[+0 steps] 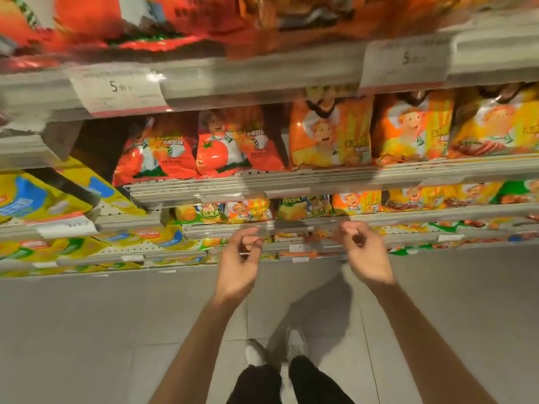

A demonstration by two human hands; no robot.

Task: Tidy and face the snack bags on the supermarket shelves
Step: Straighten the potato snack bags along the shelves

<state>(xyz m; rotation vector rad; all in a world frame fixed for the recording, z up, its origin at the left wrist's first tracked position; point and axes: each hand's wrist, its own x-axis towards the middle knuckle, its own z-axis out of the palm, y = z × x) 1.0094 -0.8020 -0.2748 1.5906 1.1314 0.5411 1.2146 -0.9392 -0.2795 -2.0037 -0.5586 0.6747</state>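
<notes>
Red tomato snack bags (221, 147) stand facing out on the middle shelf, with orange bags (331, 135) and yellow-orange bags (493, 126) to their right. Smaller bags (250, 211) fill the lower shelves. My left hand (237, 265) and right hand (363, 252) hang in front of the lower shelf edges, below the red and orange bags. Both have loosely curled fingers and hold nothing. Neither touches a bag.
A top shelf (262, 74) with blurred red bags and price tags (119, 88) juts out overhead. Yellow and blue packs (35, 199) fill the left bay. Grey floor tiles (87, 330) and my shoes (294, 345) lie below.
</notes>
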